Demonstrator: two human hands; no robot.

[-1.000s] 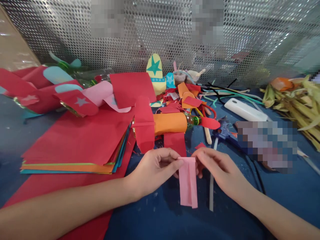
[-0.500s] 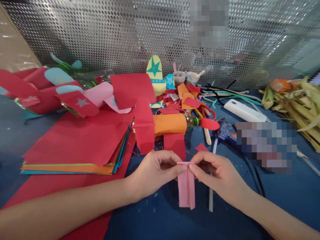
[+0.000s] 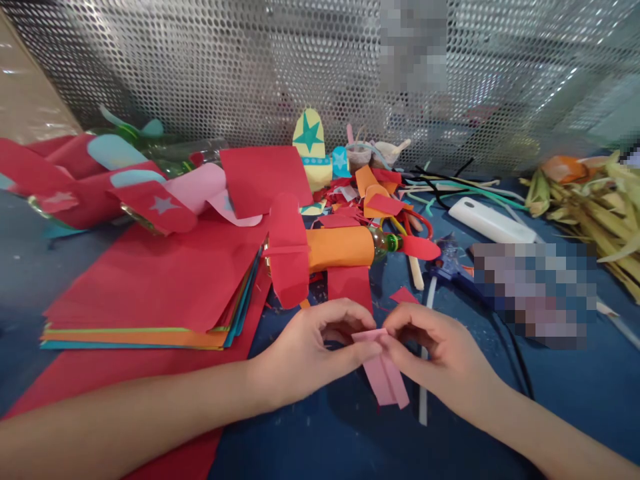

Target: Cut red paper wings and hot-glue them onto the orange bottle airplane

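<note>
A folded strip of pink paper (image 3: 384, 377) is pinched at its upper edge between both hands, its lower end hanging down to the right over the blue table. My left hand (image 3: 320, 350) grips it from the left, thumb in front. From the other side my right hand (image 3: 437, 347) is closed on the upper right edge; some fingertips are hidden behind the paper. Just beyond the hands lies a bottle wrapped in orange paper (image 3: 343, 248), with a red paper piece (image 3: 289, 257) across its base end and a red tip at its neck.
On the left stands a stack of coloured paper (image 3: 150, 280), with paper-covered bottles (image 3: 100, 173) behind it. Paper scraps (image 3: 373, 193) lie at the back. A blue glue gun (image 3: 453, 270), a white glue stick (image 3: 424, 387) and dried husks (image 3: 595, 213) are on the right.
The pink paper has tilted, so its lower end has swung to the right and up. Both hands remain in nearly the same place, still pinching it.
</note>
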